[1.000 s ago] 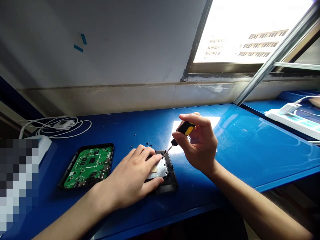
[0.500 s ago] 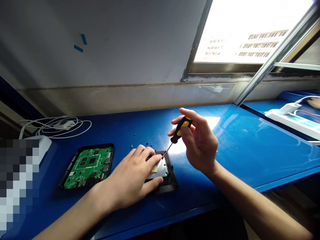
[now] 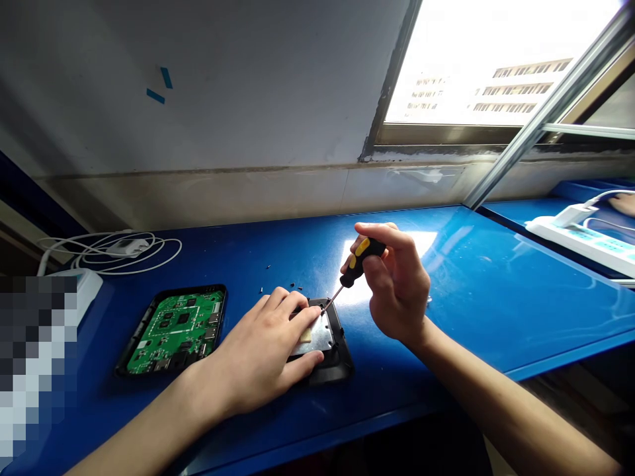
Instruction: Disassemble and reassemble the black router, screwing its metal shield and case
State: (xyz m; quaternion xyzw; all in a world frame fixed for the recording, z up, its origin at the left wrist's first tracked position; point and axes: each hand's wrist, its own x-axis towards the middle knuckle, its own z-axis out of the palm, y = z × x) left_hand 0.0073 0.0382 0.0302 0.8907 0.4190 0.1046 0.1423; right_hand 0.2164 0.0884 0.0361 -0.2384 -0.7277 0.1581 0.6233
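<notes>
**Press first, turn second, and leave the work no room to slide**

The blue table (image 3: 496, 324) gives me a flat, shiny base, so anything on it could skate unless I pin it. To my left the green board (image 3: 181, 324) sits in its black case (image 3: 222, 297), apart from the work.

The black cover (image 3: 342, 369) lies in front of me, under my left hand (image 3: 262, 340). That hand is spread flat, gripping nothing, its fingers and thumb over the cover. Weight through the palm should hold it best.

My right hand (image 3: 399, 284) is partly curled, thumb and fingers around the handle of the screwdriver (image 3: 353, 270), index finger loosely extended near its end. That suits light turning; a stiff screw would want the finger bearing down on the end.

On the cover is a metal plate (image 3: 321, 336), and the slanted shaft (image 3: 333, 299) reaches its far right corner. I'd stand it more upright so it doesn't slip. Its tip is right beside my left fingertip, so a slip could jab me; I can't tell whether it's seated.

A tan pad (image 3: 305, 336) rests on the plate. Small dark screws (image 3: 292, 284) lie loose beyond the cover; my knuckles shouldn't brush them.
</notes>
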